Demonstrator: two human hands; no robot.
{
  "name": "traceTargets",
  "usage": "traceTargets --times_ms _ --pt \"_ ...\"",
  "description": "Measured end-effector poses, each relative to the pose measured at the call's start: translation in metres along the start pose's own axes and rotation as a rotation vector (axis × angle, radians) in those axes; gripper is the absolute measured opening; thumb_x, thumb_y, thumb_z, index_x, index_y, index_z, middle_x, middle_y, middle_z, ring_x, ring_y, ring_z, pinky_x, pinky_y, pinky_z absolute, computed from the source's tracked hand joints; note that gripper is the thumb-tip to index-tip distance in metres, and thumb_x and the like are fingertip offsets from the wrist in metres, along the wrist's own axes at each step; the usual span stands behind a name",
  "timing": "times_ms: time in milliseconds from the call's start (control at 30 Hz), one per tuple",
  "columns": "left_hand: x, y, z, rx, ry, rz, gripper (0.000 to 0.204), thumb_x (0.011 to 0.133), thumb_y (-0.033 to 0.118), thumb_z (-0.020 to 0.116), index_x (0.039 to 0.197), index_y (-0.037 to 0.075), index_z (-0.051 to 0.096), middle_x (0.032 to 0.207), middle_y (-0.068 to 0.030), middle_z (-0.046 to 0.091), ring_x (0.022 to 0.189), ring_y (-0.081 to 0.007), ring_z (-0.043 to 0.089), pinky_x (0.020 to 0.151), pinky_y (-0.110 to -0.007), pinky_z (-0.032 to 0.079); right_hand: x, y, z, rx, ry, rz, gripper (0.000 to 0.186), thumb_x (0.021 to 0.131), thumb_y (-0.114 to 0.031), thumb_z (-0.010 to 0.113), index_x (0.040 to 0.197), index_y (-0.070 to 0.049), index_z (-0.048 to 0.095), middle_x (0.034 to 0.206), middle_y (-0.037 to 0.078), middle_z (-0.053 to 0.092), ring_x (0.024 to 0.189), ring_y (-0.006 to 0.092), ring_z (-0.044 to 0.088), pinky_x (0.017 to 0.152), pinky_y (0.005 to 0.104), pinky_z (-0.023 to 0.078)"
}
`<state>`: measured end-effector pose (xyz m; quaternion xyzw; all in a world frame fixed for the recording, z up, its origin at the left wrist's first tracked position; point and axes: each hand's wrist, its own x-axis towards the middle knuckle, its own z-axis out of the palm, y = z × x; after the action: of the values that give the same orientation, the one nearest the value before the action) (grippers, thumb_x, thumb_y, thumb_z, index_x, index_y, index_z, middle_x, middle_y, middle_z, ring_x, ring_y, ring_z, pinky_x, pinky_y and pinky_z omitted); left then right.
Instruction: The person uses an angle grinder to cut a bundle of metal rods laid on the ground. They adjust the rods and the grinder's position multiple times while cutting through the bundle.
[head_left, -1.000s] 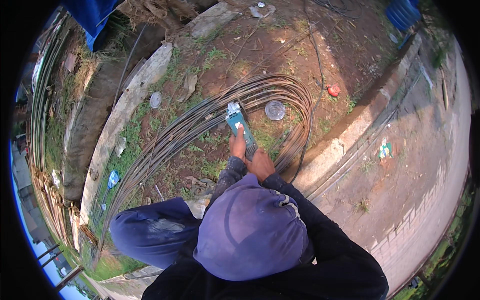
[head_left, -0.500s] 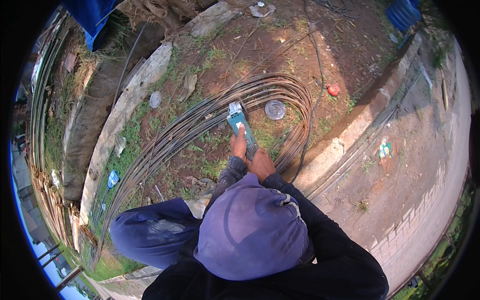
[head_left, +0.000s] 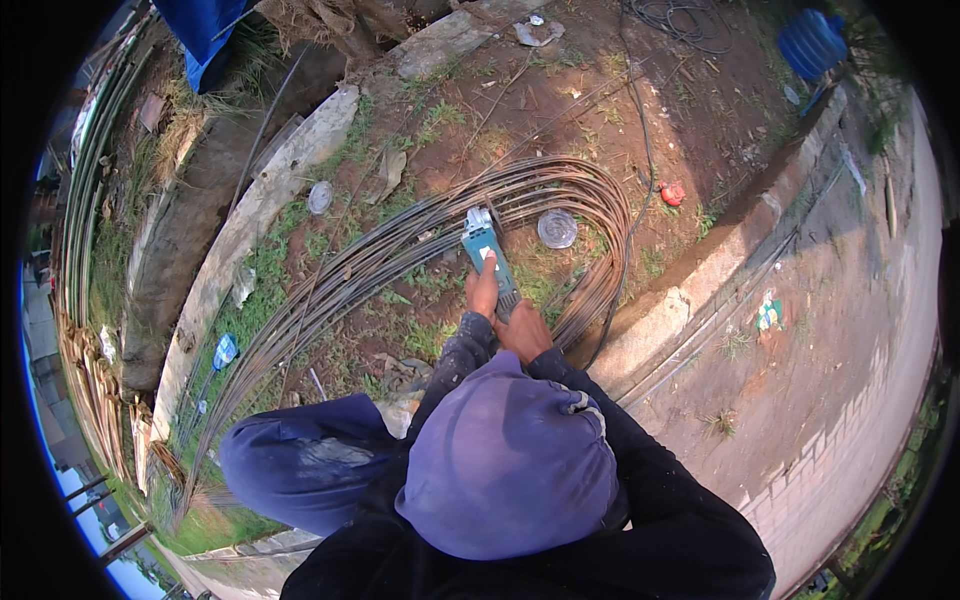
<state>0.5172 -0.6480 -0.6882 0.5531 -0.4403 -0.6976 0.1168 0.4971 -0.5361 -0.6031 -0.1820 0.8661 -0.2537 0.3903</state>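
Note:
Both of my hands are closed round a teal angle grinder (head_left: 487,250). My left hand (head_left: 482,290) grips the middle of its body, thumb laid along the top. Behind it, my right hand (head_left: 525,330) wraps the dark rear end. The silver head of the grinder points away from me, over a bent bundle of long rusty steel rods (head_left: 400,240) on the ground. A disc edge shows at the right of the head; whether it touches the rods I cannot tell. Just right of the grinder, inside the bend, lies a round clear plastic container (head_left: 557,229).
A low concrete kerb (head_left: 665,310) runs along the right, with paving beyond. Another concrete edge (head_left: 240,215) borders a ditch on the left. A black cable (head_left: 645,130) crosses the soil near a red scrap (head_left: 672,193). A blue water jug (head_left: 812,45) lies far right.
My view has shifted slightly, so the ground and rods sit a little lower and to the right. Both hands keep the same grip on the angle grinder.

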Motion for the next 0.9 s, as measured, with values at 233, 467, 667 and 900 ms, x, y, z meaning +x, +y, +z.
traceTargets --times_ms 233,467,667,900 --pt "0.006 0.003 -0.002 0.000 -0.010 0.014 0.057 0.090 0.049 0.062 0.111 -0.004 0.065 0.099 -0.0110 0.068 0.086 -0.0196 0.063 0.079 -0.035 0.049 0.003 -0.004 0.003 -0.015 0.030 -0.004 0.072 0.081 -0.049 0.071 0.102 0.016 0.049 0.090 0.036 0.065 0.090 0.0477 0.066 0.078 0.0501 0.053" --pt "0.001 0.002 0.002 -0.018 -0.033 0.016 0.054 0.091 0.046 0.062 0.115 -0.003 0.062 0.097 -0.0092 0.066 0.082 -0.0177 0.062 0.074 -0.034 0.050 0.005 0.004 0.004 -0.005 0.029 -0.008 0.068 0.080 -0.045 0.072 0.104 0.016 0.051 0.095 0.036 0.064 0.093 0.0478 0.065 0.079 0.0495 0.053" --pt "0.008 -0.007 -0.004 -0.055 -0.044 0.039 0.052 0.092 0.044 0.062 0.115 -0.002 0.061 0.093 -0.0077 0.064 0.076 -0.0158 0.062 0.067 -0.032 0.051 -0.001 -0.005 0.003 0.011 0.040 -0.005 0.066 0.080 -0.043 0.073 0.101 0.017 0.052 0.093 0.037 0.064 0.091 0.0481 0.065 0.077 0.0492 0.053" --pt "0.002 0.006 0.001 -0.045 -0.067 0.022 0.054 0.092 0.047 0.061 0.114 -0.003 0.062 0.093 -0.0083 0.064 0.076 -0.0168 0.062 0.067 -0.034 0.051 0.010 0.005 0.009 -0.019 0.059 -0.024 0.065 0.080 -0.043 0.072 0.098 0.017 0.053 0.090 0.037 0.064 0.089 0.0490 0.065 0.077 0.0502 0.053"
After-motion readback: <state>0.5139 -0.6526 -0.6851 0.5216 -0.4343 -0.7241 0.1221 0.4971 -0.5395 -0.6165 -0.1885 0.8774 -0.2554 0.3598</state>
